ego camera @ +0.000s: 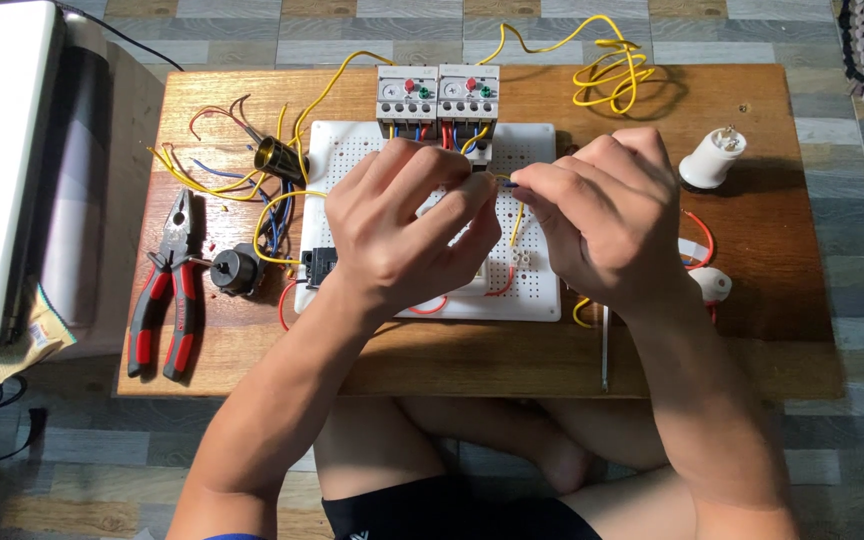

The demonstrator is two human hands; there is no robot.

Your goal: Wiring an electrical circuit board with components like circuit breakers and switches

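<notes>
My left hand and my right hand meet over a white perforated board on a low wooden table. Both pinch the same thin yellow wire between fingertips; its end sits between the two hands, just below two grey relay blocks with red and green buttons at the board's far edge. A red wire loop shows under my left wrist. Most of the board's middle is hidden by my hands.
Red-handled pliers lie at the table's left, beside a black round part and a dark lamp socket amid loose wires. A coiled yellow wire lies far right; a white lamp holder stands at right. My crossed legs sit below.
</notes>
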